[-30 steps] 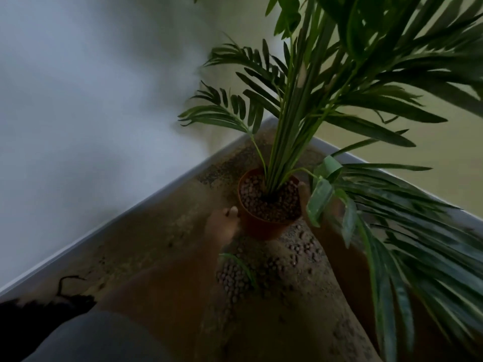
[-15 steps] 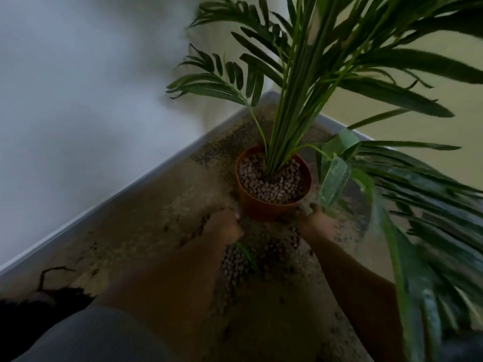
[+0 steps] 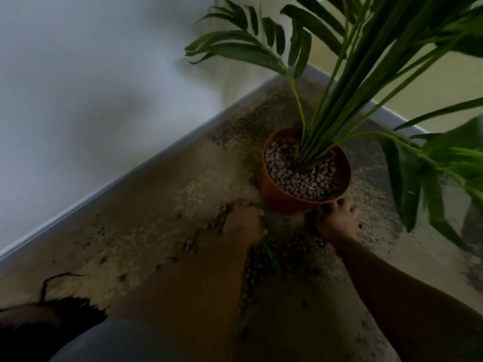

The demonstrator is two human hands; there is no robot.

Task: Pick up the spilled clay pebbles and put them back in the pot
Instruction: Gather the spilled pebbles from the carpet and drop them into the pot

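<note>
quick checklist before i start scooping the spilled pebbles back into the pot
1. Pot upright on the floor: ok.
2. Right hand steadying the pot's near side: ok, fingers touch the rim.
3. Left hand down at the spilled pebbles: ok; whether it holds any, cannot tell.
4. Room in the pot: not ok for much, pebbles in the pot are near the rim.
5. Palm fronds clear of the hands: ok.

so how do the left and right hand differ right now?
The left hand is down on the floor among spilled clay pebbles, just clear of the pot. The right hand touches the pot's base, fingers spread. Whether either holds pebbles cannot be told. Both are bare and sit beside the pot.
</note>
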